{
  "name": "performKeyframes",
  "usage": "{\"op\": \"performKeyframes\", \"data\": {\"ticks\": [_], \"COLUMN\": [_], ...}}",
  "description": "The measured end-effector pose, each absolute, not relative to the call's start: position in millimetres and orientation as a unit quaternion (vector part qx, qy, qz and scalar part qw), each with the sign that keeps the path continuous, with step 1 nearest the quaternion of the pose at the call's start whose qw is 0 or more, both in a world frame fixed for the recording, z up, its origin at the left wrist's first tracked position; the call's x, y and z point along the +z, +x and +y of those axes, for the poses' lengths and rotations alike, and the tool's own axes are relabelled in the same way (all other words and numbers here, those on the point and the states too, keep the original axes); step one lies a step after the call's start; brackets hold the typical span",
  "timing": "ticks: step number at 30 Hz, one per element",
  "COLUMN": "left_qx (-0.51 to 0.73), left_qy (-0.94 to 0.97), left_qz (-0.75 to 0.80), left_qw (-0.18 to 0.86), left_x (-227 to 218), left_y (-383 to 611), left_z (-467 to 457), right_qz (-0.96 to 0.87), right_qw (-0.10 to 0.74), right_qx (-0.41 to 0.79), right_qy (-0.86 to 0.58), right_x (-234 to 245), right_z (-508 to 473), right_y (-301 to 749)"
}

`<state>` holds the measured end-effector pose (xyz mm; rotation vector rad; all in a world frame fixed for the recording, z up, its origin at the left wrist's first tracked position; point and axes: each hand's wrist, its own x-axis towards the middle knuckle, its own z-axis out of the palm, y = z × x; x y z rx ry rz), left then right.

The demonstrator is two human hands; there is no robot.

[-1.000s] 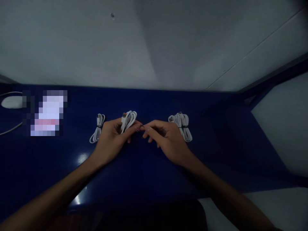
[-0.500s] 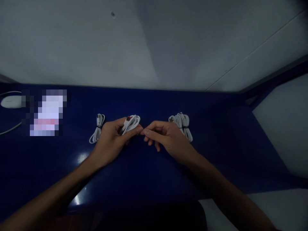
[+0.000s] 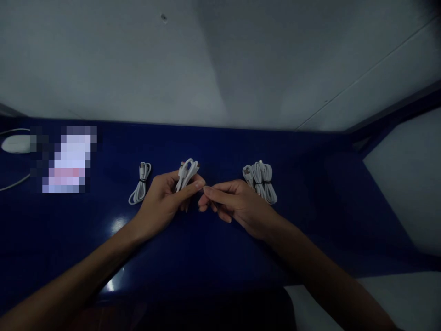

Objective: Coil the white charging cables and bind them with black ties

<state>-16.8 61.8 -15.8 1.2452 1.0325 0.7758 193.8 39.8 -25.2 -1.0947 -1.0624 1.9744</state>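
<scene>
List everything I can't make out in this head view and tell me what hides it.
All in the head view:
Held white cable: lower part, hidden by the left hand.
Right hand: whether its fingertips grip anything; too small and dim.
White cable bundles: lower left part, behind the right hand.
Bright object: details, blurred by pixel blocks.
White rounded object: right end, under pixel blocks.

Left hand [image 3: 160, 200] and right hand [image 3: 246, 204], both bare
Behind the fingers [image 3: 222, 196], slim wrists [image 3: 134, 231] and forearms [image 3: 93, 259] are uncovered as far as they show.
</scene>
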Motion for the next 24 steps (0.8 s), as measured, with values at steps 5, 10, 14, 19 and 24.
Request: {"op": "performKeyframes", "data": {"ticks": [5, 10, 14, 19, 24], "left_qx": [0.351, 0.354, 0.358, 0.381, 0.394], "left_qy": [0.495, 0.498, 0.499, 0.515, 0.512], "left_qz": [0.468, 0.493, 0.522, 0.526, 0.523], "left_qw": [0.643, 0.62, 0.593, 0.56, 0.555], "left_x": [-19.1, -17.9, -14.3, -12.3, -10.4], "left_y": [-14.7, -15.2, -15.9, -18.8, -20.3], "left_z": [60.3, 59.9, 61.1, 62.5, 63.8], "right_qz": [-0.396, -0.406, -0.413, -0.379, -0.355], "right_qw": [0.336, 0.349, 0.361, 0.35, 0.357], "right_qx": [0.748, 0.735, 0.729, 0.76, 0.77], "right_qy": [-0.414, -0.416, -0.409, -0.395, -0.392], "right_x": [-30.1, -29.0, -30.5, -31.4, -27.7], "right_z": [38.4, 38.5, 38.2, 38.3, 37.7], "right_y": [188.5, 186.6, 186.0, 187.6, 190.2]}}
